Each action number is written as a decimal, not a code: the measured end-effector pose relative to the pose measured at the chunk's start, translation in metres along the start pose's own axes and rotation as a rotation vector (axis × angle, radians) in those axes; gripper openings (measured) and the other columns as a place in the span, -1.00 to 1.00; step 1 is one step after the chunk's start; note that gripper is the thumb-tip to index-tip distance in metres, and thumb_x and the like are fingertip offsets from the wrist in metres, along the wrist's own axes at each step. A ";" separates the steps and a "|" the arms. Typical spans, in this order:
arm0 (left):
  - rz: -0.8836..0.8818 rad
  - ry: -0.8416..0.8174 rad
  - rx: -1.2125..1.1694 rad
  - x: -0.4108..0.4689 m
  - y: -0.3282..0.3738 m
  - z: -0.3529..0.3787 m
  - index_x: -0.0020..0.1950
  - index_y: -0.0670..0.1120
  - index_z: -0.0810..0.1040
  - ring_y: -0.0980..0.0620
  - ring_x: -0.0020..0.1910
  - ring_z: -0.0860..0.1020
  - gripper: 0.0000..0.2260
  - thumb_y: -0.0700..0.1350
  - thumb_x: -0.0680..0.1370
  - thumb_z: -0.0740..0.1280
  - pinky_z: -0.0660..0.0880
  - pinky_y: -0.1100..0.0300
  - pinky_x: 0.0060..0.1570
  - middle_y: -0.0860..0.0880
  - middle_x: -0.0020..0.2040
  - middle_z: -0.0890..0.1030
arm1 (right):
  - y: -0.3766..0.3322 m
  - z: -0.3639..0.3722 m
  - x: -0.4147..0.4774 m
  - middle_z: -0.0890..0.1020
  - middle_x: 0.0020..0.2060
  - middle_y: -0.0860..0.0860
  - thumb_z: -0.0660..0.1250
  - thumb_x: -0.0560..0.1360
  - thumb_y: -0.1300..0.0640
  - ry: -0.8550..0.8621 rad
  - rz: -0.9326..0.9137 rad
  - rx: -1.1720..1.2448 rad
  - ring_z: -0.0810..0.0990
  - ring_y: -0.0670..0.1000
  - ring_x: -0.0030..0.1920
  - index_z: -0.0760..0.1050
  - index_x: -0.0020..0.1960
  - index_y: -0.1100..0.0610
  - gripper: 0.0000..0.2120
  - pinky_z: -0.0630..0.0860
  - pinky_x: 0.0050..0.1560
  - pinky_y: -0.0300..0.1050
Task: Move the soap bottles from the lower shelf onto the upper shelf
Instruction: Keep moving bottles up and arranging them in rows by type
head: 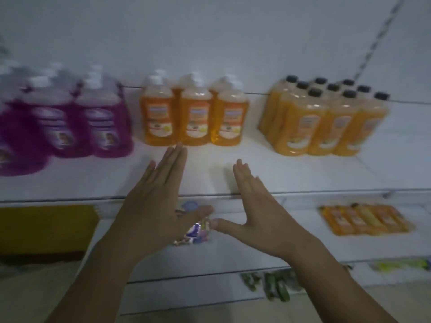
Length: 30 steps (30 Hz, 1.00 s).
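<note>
Several orange soap bottles (194, 113) with white caps stand in a group on the white upper shelf (291, 176). Several purple soap bottles (70, 127) stand to their left, and a wrapped pack of yellow bottles (326, 122) with black caps to their right. My left hand (158, 197) and my right hand (254, 206) are held flat with straight fingers just in front of the orange group, palms facing each other, holding nothing. On the lower shelf (233, 248), a small colourful packet (196, 231) shows between my thumbs.
A pack of orange sachets (363, 220) lies on the lower shelf at right. A yellow box (44, 227) sits at the left. Green items (270, 285) lie on a shelf further down, and a yellow-green packet (401, 264) at far right.
</note>
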<state>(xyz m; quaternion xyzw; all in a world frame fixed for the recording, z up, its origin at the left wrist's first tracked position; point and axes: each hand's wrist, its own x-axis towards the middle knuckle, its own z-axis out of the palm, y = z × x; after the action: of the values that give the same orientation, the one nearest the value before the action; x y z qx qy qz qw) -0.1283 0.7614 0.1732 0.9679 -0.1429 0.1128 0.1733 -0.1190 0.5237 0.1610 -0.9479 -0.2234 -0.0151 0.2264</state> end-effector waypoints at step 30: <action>0.539 -0.577 -0.044 0.123 0.467 0.315 0.63 0.11 -0.38 0.30 0.51 -0.40 0.01 0.61 0.44 0.03 -0.28 0.16 0.51 0.23 0.60 -0.36 | 0.405 -0.121 -0.349 -0.32 0.62 -0.17 0.14 0.37 -0.65 0.196 0.723 0.001 -0.35 -0.19 0.60 -0.32 0.66 0.00 0.19 -0.18 0.63 -0.05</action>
<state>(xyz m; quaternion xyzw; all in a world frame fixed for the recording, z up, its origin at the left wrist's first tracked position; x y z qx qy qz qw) -0.1075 0.1966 0.0595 0.8837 -0.4371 -0.1254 0.1107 -0.2501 0.0023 0.0530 -0.9595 0.1485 -0.0249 0.2380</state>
